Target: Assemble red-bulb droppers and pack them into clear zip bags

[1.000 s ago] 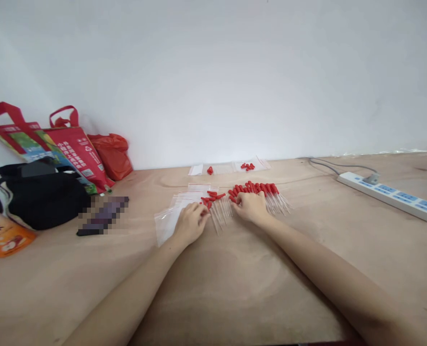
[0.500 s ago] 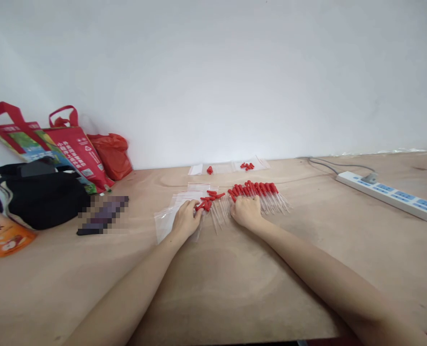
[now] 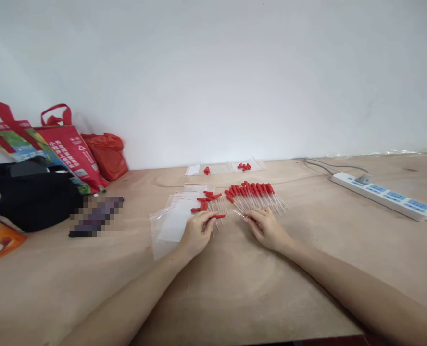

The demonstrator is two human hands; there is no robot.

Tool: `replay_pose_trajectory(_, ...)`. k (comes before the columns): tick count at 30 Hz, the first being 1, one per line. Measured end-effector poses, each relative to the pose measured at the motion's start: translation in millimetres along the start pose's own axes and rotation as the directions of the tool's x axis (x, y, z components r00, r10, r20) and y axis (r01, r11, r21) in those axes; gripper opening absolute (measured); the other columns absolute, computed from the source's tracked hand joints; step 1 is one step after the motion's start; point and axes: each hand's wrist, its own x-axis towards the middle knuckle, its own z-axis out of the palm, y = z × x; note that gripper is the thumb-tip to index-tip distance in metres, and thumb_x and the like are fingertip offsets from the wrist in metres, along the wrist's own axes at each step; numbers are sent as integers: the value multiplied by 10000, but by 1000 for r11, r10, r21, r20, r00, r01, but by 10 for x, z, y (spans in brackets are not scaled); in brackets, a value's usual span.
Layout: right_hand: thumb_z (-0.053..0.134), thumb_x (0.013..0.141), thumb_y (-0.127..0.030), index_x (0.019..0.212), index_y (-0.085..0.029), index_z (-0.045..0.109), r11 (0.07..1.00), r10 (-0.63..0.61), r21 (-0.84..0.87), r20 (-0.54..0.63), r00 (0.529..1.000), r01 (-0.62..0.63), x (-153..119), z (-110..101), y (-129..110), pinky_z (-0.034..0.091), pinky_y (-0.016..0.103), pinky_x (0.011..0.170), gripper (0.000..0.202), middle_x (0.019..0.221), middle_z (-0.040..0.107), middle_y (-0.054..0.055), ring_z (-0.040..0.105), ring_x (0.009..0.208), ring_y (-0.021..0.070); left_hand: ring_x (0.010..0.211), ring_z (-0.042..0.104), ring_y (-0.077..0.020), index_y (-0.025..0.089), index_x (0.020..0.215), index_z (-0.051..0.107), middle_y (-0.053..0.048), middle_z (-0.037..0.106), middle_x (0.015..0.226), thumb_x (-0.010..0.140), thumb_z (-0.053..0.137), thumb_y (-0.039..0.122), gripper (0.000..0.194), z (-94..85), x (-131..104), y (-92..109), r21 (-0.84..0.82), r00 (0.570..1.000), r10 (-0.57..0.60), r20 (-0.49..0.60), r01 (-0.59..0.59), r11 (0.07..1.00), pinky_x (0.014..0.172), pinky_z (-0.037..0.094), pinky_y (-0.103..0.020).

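Observation:
My left hand [image 3: 197, 234] pinches a red rubber dropper bulb [image 3: 219, 216] that points right. Facing it across a small gap, my right hand [image 3: 268, 228] grips a thin clear dropper tube [image 3: 238, 213] by one end, its other end pointing left. Just beyond my left fingers lie several loose red bulbs [image 3: 203, 205], with a few bare clear tubes [image 3: 222, 205] beside them. Past my right hand, droppers [image 3: 254, 189] with red bulbs on clear stems lie in a fanned row.
Clear zip bags [image 3: 172, 226] lie overlapping left of the bulbs. Near the wall are bags [image 3: 247, 165] with red bulbs and tubes. A power strip [image 3: 386, 194] with a cord is at right. Shopping bags [image 3: 74, 154], a black bag [image 3: 33, 202] and a blurred dark object [image 3: 98, 216] sit at left.
Both hands have drawn back toward me. My left hand has brought a red bulb away from the loose pile, and my right hand has come from the tubes with one showing.

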Motion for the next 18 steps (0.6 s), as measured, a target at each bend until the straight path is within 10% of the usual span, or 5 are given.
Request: replay_pose_trajectory(18,423,832,-198,929,-169,569,998,-56,34,38,998,55,21,69,-134,258,292,690,178,708,573,7,460,604,109,570,539,-107,138,878,631,-28,600,678,775,524,219,168,77,-42,48,-187,990,-88,111,107,976,513,447,-206)
